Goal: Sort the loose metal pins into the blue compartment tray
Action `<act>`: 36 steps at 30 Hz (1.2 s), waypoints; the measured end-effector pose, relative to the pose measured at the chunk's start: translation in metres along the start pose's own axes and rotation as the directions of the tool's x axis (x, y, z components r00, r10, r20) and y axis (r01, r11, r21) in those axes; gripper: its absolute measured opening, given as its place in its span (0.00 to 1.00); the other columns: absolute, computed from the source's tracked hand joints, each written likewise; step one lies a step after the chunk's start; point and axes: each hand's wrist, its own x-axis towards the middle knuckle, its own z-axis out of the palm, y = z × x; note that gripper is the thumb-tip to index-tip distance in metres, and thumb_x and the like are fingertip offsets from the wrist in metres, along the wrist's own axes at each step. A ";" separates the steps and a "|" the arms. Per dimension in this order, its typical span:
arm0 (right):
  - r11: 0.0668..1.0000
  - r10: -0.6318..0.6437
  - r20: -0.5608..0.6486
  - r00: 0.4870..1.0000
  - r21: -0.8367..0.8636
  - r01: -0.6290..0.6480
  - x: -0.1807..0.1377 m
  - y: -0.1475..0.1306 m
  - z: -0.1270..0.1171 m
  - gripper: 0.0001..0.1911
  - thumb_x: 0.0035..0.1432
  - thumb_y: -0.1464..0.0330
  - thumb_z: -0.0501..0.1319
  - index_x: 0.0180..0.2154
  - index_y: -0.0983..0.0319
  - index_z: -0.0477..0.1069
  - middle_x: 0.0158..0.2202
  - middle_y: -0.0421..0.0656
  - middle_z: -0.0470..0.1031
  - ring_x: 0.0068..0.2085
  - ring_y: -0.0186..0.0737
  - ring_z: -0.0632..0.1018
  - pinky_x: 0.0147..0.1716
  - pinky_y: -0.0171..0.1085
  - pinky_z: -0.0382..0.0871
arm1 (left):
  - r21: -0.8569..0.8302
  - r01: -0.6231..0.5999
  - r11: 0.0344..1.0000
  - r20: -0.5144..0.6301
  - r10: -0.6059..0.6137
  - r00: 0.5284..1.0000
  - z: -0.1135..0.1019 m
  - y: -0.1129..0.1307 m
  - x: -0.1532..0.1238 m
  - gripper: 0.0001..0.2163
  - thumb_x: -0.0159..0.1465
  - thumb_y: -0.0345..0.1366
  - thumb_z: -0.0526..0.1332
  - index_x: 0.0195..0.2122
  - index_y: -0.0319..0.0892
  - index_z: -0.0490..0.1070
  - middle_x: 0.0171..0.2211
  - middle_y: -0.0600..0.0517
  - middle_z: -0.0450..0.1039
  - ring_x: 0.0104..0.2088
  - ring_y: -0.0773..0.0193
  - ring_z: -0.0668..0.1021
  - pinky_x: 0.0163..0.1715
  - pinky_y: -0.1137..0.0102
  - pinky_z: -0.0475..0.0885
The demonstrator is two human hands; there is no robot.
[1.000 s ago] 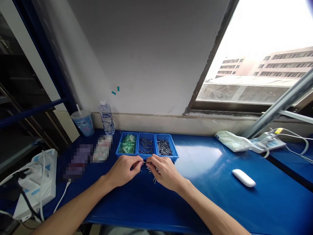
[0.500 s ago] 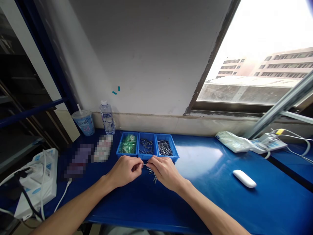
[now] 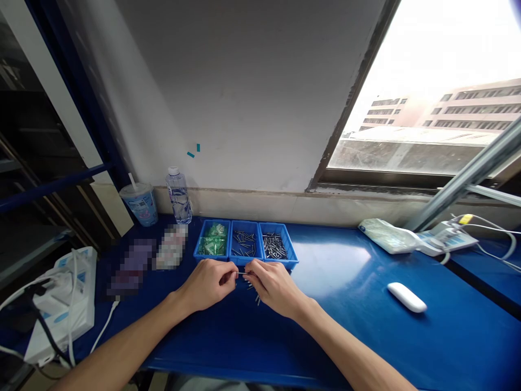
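Note:
Between my left hand point(image 3: 211, 284) and my right hand point(image 3: 275, 285), a thin metal pin point(image 3: 241, 273) stretches level, its ends pinched in the fingertips of both. Both hands are closed and hover just in front of three joined blue bins. Several small metal pins point(image 3: 258, 300) lie on the table beneath my right hand, partly covered by it. The left bin point(image 3: 196, 251) holds green-tinted clear bags. A few thin metal pieces point(image 3: 244, 243) are in the middle bin point(image 3: 233, 255), and a denser heap of metal pieces point(image 3: 274, 246) fills the right bin point(image 3: 293, 256).
Left on the blue table point(image 3: 350, 331) are a lidded cup point(image 3: 140, 205), a water bottle point(image 3: 179, 198), two blurred items and a power strip point(image 3: 61, 304) with cables. To the right are a white rounded case point(image 3: 407, 297), a soft packet point(image 3: 388, 236) and another power strip point(image 3: 448, 239).
My right hand has shifted very slightly left at the fingertips around the pin. My left hand stays almost in place, and the bins are unchanged.

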 end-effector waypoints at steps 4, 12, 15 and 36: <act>1.000 0.002 -0.022 1.000 -0.004 -0.002 0.001 -0.001 0.000 0.16 0.81 0.62 0.48 0.42 0.60 0.69 0.34 0.41 0.77 0.27 0.34 0.74 0.28 0.35 0.58 | 0.006 0.001 1.000 0.006 -0.001 1.000 0.001 -0.001 -0.001 0.10 0.70 0.33 0.56 0.34 0.42 0.76 0.25 0.55 0.75 0.25 0.66 0.76 0.29 0.71 0.63; 0.999 0.050 0.002 0.999 0.004 -0.050 0.002 -0.001 -0.001 0.19 0.81 0.60 0.48 0.39 0.60 0.70 0.32 0.41 0.77 0.27 0.35 0.75 0.28 0.35 0.59 | 0.012 0.007 1.000 0.040 -0.007 0.999 0.000 0.000 -0.001 0.10 0.70 0.33 0.56 0.35 0.42 0.77 0.26 0.55 0.76 0.26 0.65 0.76 0.29 0.71 0.63; 0.997 0.071 0.017 0.997 0.007 -0.071 0.002 0.000 0.000 0.20 0.80 0.61 0.49 0.36 0.60 0.70 0.30 0.41 0.77 0.27 0.36 0.76 0.28 0.35 0.60 | 0.017 0.007 1.000 0.039 -0.008 0.999 0.000 0.000 -0.001 0.10 0.70 0.33 0.56 0.36 0.42 0.77 0.26 0.55 0.77 0.26 0.65 0.76 0.29 0.71 0.63; 1.000 -0.013 0.058 0.998 -0.010 0.013 0.001 -0.001 -0.001 0.08 0.78 0.69 0.50 0.42 0.59 0.64 0.33 0.40 0.76 0.26 0.34 0.71 0.27 0.35 0.54 | 0.031 0.029 0.999 0.048 -0.030 0.998 0.002 -0.002 -0.001 0.09 0.69 0.33 0.57 0.34 0.43 0.75 0.25 0.55 0.75 0.25 0.66 0.75 0.29 0.71 0.61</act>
